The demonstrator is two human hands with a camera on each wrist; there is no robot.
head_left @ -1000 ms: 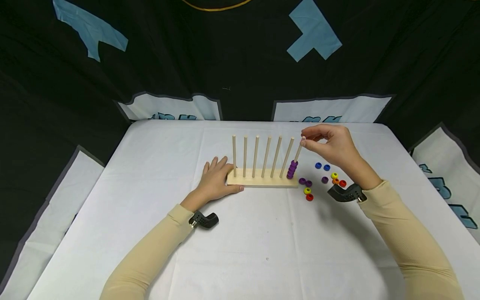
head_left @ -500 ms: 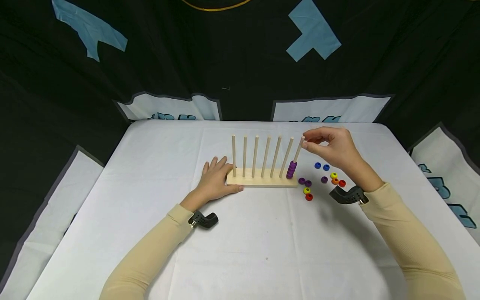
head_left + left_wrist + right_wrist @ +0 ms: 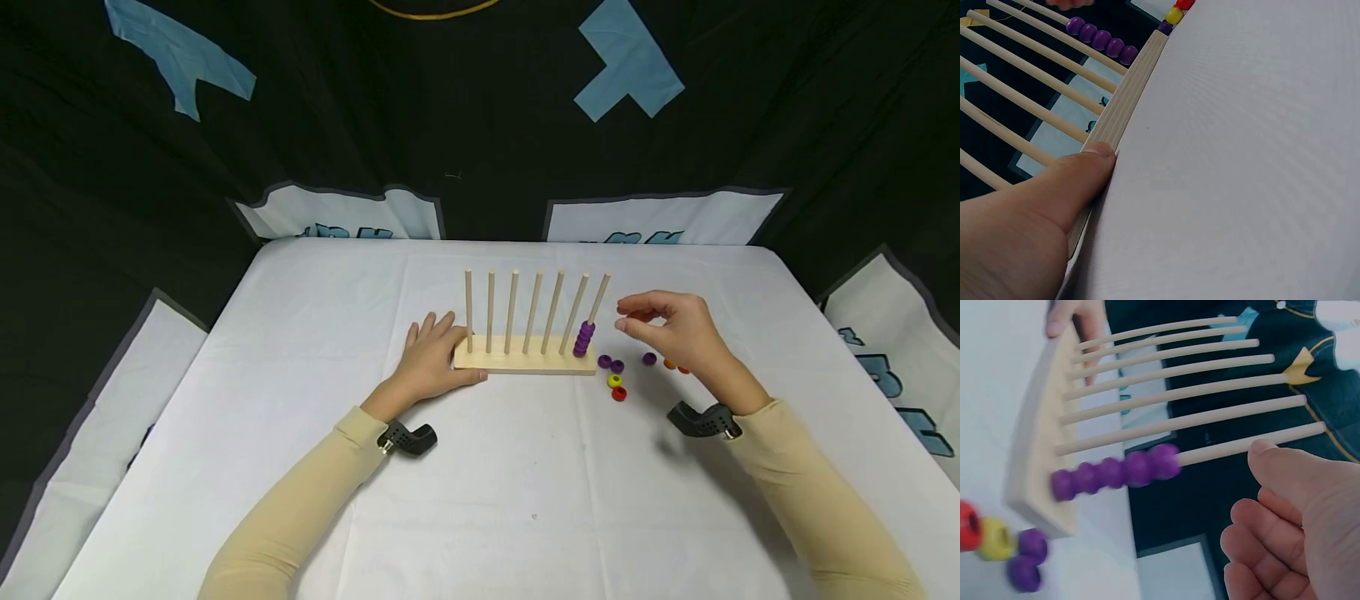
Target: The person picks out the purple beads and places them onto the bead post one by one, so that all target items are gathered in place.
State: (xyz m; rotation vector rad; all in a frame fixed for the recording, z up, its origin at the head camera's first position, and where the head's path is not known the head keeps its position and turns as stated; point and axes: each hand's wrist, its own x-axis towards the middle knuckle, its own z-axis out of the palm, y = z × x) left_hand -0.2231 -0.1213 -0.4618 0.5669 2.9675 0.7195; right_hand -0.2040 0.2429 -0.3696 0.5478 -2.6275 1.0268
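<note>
A wooden peg stand (image 3: 517,362) with several upright pegs stands on the white table. Its rightmost peg carries several purple beads (image 3: 583,340) at the bottom. At the stand's left end my left hand (image 3: 427,367) grips the base; the left wrist view shows the thumb (image 3: 1085,172) on the front edge. My right hand (image 3: 671,329) hovers to the right of the rightmost peg, fingers loosely bent, with nothing visible in it. In the right wrist view the thumb (image 3: 1285,469) appears close to that peg's tip.
Right of the stand lie two purple beads (image 3: 611,365), a yellow bead (image 3: 614,381) and a red bead (image 3: 618,393). Another purple bead (image 3: 649,359) lies farther right, beside an orange bead (image 3: 669,363) and a red one partly behind the right hand. Black curtains hang beyond the table.
My right hand has moved away from the rightmost peg's tip, down and to the right, and now covers the blue beads. The left hand and the stand have stayed in place.
</note>
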